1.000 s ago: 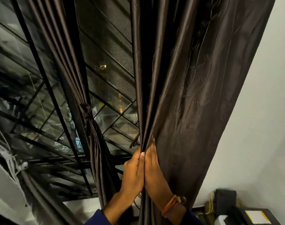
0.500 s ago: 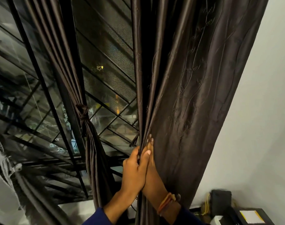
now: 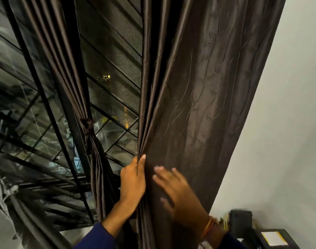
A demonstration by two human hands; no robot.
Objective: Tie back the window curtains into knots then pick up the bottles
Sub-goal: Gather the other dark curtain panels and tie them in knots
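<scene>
Dark brown curtain panel (image 3: 207,105) fills the right half of the view, hanging loose and wide against the white wall (image 3: 288,123); not knotted; its left edge is bunched into pleats; window (image 3: 110,83) with black grille and mesh sits behind, night outside; second curtain (image 3: 67,60) further left is gathered narrow and already cinched at a knot (image 3: 87,127), tail hanging below it; so by my read one panel is done, one is only being gathered, bottles not started; no bottles visible in this view, cannot tell where they are; lower right corner shows a dark box (image 3: 240,220) and a black device with a yellow-white label (image 3: 274,239), partly cut off; a pale cloth or cord at far left edge, too blurred to name.

Left hand (image 3: 133,184) pinches the pleated left edge of the loose panel, thumb and fingers closed on the folds, fingertips up; right hand (image 3: 180,193) is spread flat, fingers apart, on or just over the cloth face beside the left hand, motion-blurred so contact is unclear; holds nothing; orange threads on the right wrist (image 3: 208,229); blue sleeves on both arms.

Left to do, as a judgement: sweep the rest of the wide panel into the bunch, knot it, then find and pick up the bottles.
</scene>
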